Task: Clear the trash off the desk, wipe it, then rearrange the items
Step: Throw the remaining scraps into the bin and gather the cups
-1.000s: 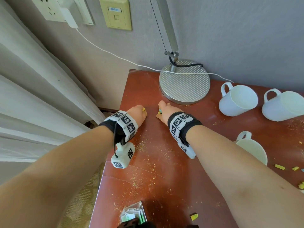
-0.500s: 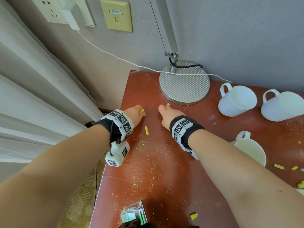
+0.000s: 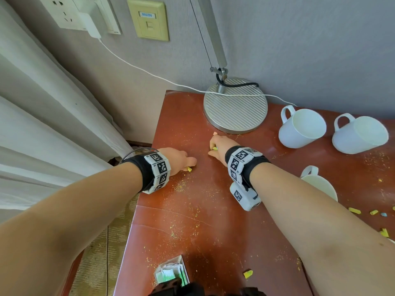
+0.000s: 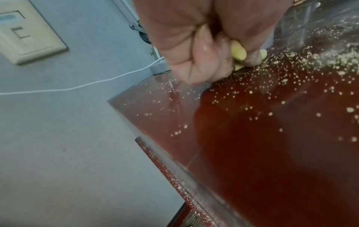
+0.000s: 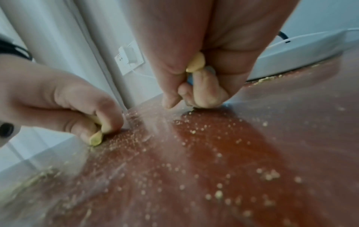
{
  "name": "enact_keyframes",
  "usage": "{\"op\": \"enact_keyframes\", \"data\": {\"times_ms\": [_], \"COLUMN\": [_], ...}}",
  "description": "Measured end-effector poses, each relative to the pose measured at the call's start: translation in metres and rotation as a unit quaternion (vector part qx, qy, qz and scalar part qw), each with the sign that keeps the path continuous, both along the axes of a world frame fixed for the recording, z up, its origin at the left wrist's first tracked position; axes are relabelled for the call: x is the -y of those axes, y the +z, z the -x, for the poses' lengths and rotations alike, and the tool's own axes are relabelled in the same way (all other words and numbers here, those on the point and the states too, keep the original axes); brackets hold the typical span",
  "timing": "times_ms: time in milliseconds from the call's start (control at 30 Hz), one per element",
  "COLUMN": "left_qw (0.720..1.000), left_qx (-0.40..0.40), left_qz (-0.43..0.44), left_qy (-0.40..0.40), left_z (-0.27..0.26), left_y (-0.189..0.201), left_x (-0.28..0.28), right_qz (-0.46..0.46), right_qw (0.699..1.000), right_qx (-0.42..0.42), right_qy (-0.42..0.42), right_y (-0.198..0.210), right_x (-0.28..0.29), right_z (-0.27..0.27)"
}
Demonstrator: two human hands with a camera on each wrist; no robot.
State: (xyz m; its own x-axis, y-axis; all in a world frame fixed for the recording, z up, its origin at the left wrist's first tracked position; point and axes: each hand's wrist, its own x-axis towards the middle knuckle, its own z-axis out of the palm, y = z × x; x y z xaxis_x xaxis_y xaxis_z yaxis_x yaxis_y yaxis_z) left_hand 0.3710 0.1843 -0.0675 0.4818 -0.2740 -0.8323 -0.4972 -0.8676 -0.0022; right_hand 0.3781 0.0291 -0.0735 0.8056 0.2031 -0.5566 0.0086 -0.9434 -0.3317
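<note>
On the red-brown desk [image 3: 213, 210], strewn with fine yellow crumbs [image 3: 179, 186], both hands work near the far left corner. My left hand [image 3: 183, 162] [image 4: 223, 61] is curled around yellow scraps [image 4: 238, 52] and pinches one more yellow piece [image 3: 189, 168] [image 5: 96, 139] against the desk surface. My right hand [image 3: 215, 146] [image 5: 194, 86], just in front of the lamp base, grips a yellow scrap [image 5: 196, 63] with something blue beside it in its curled fingers. More yellow bits [image 3: 354, 210] lie at the right edge, and one [image 3: 248, 274] near the front.
A round ribbed lamp base [image 3: 235, 105] stands at the back with a white cable [image 3: 149, 73] running to the wall socket. Three white mugs [image 3: 301, 127] [image 3: 359, 134] [image 3: 320, 184] sit on the right. A small box of packets [image 3: 171, 272] stands at the front edge. A curtain [image 3: 42, 124] hangs left.
My left hand came down and nearer onto the loose yellow piece that lay on the desk and pinched it. My right hand stays by the lamp base, fingers curled on scraps.
</note>
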Motion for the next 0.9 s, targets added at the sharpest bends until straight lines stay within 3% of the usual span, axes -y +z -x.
{"op": "enact_keyframes", "data": {"times_ms": [133,233,333,567,667,900], "left_qw": [0.991,0.959,0.936,0.955,0.963,0.984], "left_qx": [0.039,0.075,0.141,0.149,0.178,0.155], "left_qz": [0.081,0.142,0.19,0.2,0.164,0.074], "left_qy": [0.104,0.236,0.262,0.164,0.116,0.04], "left_z": [0.002,-0.004,-0.011,-0.042,-0.044,-0.045], "left_y": [0.006,0.012,0.011,0.003,0.001,0.007], "left_x": [0.006,0.015,0.022,0.062,0.07,0.086], "right_qz": [0.0,-0.004,-0.01,-0.022,-0.025,-0.021], "right_qw": [1.0,0.998,0.995,0.989,0.99,0.989], "right_qx": [0.008,0.021,0.03,0.028,0.023,0.016], "right_qy": [-0.029,-0.066,-0.095,-0.145,-0.14,-0.143], "right_y": [0.009,0.011,0.011,0.008,0.007,0.008], "right_x": [0.014,0.028,0.039,0.056,0.059,0.058], "right_z": [0.001,0.002,0.004,0.001,0.001,0.005]}}
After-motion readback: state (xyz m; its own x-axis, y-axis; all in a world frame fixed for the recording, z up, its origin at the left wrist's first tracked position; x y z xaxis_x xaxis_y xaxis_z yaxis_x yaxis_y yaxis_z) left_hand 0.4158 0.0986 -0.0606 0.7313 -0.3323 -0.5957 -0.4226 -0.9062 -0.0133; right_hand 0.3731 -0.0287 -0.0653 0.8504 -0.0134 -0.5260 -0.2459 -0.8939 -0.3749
